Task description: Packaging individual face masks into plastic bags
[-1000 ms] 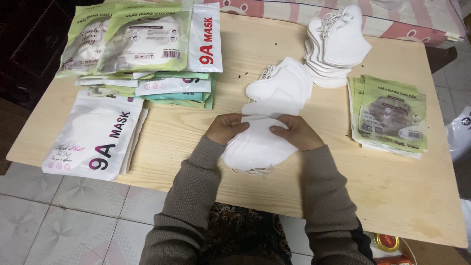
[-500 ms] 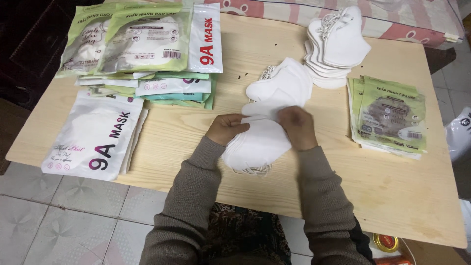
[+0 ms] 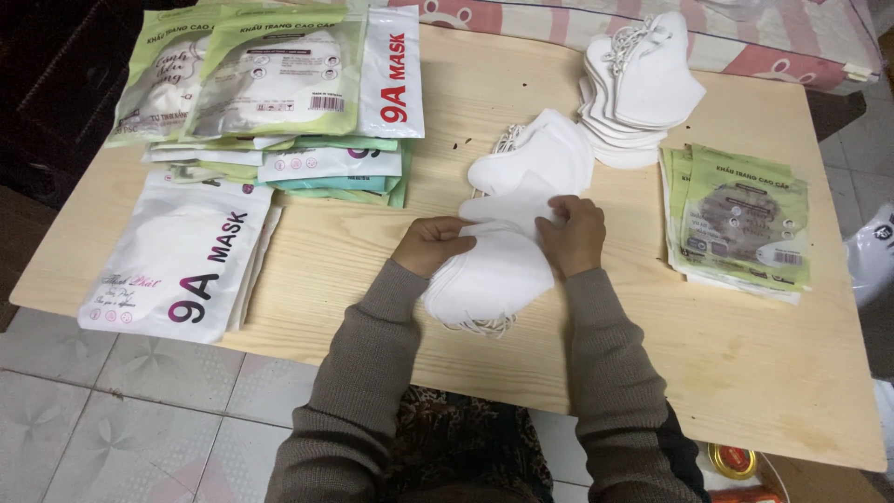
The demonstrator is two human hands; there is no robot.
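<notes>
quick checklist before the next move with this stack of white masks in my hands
1. Left hand on the held mask stack: ok.
2. Right hand on the stack's far edge: ok.
3. Held stack squared up: not ok, ear loops stick out at its near end.
4. Loose mask pile kept apart from the held stack: cannot tell, they overlap.
5. Green pouches near the right hand: ok.
6. Number of masks in the stack: cannot tell.

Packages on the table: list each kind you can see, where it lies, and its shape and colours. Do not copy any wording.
Green-and-clear pouches: far left corner, flat, overlapping stack.
White pouches: near left edge, flat rectangles, dark and pink lettering.
Teal-and-white packs: under the far-left stack, thin, fanned.
Green pouches: right side, flat stack with grey window.
</notes>
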